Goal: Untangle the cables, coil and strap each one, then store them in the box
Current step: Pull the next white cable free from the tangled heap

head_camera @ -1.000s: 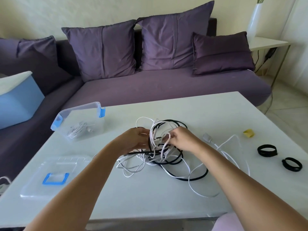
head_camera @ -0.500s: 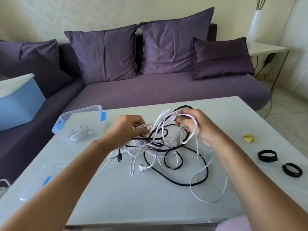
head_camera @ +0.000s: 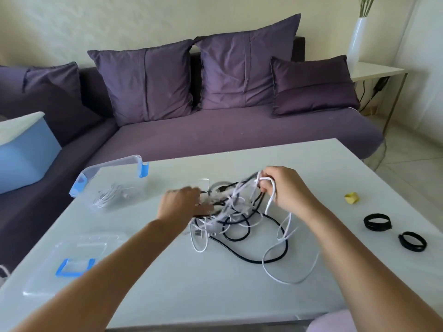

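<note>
A tangle of white and black cables (head_camera: 239,219) lies in the middle of the white table (head_camera: 215,295). My right hand (head_camera: 285,190) grips a loop of white cable and holds it a little above the heap. My left hand (head_camera: 182,204) is blurred and reaches into the left side of the tangle, fingers among the strands. The clear box with blue clips (head_camera: 107,185) stands at the table's back left with a coiled white cable (head_camera: 107,196) inside. Two black straps (head_camera: 377,221) (head_camera: 412,241) lie at the right.
The box's clear lid with a blue handle (head_camera: 72,264) lies at the front left. A small yellow piece (head_camera: 351,197) sits right of the tangle. A purple sofa (head_camera: 227,133) with cushions runs behind the table, with a blue box (head_camera: 24,154) on it at left.
Both hands lifted the tangle off the table, then lowered it. My left hand has moved to the right into the strands; my right hand still holds the white loop.
</note>
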`<state>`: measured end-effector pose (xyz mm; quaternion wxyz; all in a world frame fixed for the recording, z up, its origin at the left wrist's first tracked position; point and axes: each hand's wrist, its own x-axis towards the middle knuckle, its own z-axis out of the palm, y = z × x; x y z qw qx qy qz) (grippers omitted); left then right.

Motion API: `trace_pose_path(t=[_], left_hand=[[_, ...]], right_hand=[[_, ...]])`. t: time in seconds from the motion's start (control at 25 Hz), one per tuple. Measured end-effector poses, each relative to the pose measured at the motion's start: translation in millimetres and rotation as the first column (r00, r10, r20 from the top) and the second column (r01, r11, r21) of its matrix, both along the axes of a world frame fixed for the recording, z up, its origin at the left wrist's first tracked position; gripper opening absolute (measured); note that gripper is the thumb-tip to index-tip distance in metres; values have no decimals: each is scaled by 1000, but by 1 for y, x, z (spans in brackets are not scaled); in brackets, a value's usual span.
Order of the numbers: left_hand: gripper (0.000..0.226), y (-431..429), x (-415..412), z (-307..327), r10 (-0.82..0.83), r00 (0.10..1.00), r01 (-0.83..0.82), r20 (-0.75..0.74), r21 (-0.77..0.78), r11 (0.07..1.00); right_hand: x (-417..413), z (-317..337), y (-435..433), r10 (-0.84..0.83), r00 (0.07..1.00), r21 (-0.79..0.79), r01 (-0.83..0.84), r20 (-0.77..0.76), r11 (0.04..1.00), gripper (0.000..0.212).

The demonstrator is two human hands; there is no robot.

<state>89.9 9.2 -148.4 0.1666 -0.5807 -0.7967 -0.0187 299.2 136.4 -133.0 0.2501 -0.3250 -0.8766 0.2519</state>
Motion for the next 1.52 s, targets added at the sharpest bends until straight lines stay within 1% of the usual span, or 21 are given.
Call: trace_pose_path(t=[0.08, 0.2, 0.28, 0.36, 0.48, 0.56, 0.6, 0.64, 0.72, 0.76, 0.84, 0.88, 0.92, 1.0, 1.04, 1.12, 1.2, 1.28, 1.36, 1.4, 1.52], left_hand=[[47, -10, 6, -27, 161, 930, -77, 329, -253, 964], [42, -22, 6, -45, 174, 555, 6, 813, -213, 977], [41, -24, -2, -39, 154, 329, -45, 932, -148, 988], [41, -17, -18, -15, 65, 264, -212, 962, -8, 977], [28, 4, -42, 45, -73, 452, -431, 889, 289, 855], [23, 19, -49, 81, -186, 473, -504, 861, 438, 744], [25, 25, -49, 88, -221, 507, -513, 833, 498, 699], [27, 29, -49, 86, -191, 610, -485, 769, 554, 677], [21, 33, -50, 62, -30, 827, -349, 561, 556, 754], [17, 32, -48, 49, 16, 848, -305, 529, 464, 832], [25, 28, -44, 21, 136, 853, -184, 503, 47, 982], [33, 27, -38, 12, 188, 886, -100, 425, -221, 970], [41, 24, -30, 8, 220, 917, -57, 333, -437, 898], [53, 17, -10, 9, 202, 958, -54, 203, -566, 823], [52, 13, 3, 17, 191, 967, -82, 167, -507, 858], [36, 3, 33, 36, 156, 976, -117, 154, -234, 965], [27, -5, 71, 48, 11, 896, -22, 445, 20, 1000], [45, -7, 103, 45, -139, 740, 109, 658, 87, 990], [50, 1, 112, 17, -193, 759, 167, 621, 101, 981], [43, 7, 106, 0, -221, 786, 139, 578, 182, 973], [34, 15, 74, -42, -274, 875, 148, 398, 319, 936]], right_hand=[[6, -10, 8, -59, 983, -99, 77, 174, 992, 19], [10, -16, 16, -130, 965, -240, 185, 228, 953, 17], [10, -13, 14, -127, 973, -275, 177, 190, 945, 17], [11, -5, 11, -137, 990, -325, 126, -11, 937, 24], [9, 12, 9, -161, 921, -277, 62, -354, 959, 21], [6, 19, 12, -155, 869, -183, 75, -470, 980, 14], [5, 22, 14, -170, 855, -162, 102, -490, 982, 13], [6, 21, 16, -199, 854, -158, 138, -481, 978, 14], [14, 17, 22, -272, 901, -189, 218, -338, 957, 18], [18, 15, 26, -276, 941, -215, 233, -195, 948, 20], [28, 10, 30, -138, 976, -274, 180, 167, 945, 24], [30, 7, 29, -14, 945, -319, 124, 326, 940, 30], [30, 5, 26, 89, 901, -364, 80, 425, 928, 36], [27, 1, 20, 186, 876, -461, 45, 444, 886, 39], [24, 1, 16, 187, 894, -507, 51, 408, 860, 36], [18, 3, 11, 177, 903, -494, 45, 392, 868, 29], [12, 7, 8, 152, 900, -368, 10, 409, 930, 24], [5, 7, 4, 93, 949, -294, 1, 302, 956, 30], [-2, 1, 1, 14, 976, -256, 44, 218, 966, 31], [-4, -3, 0, 2, 971, -227, 54, 241, 972, 29], [-5, -12, -5, 110, 950, -302, -18, 292, 953, 33]])
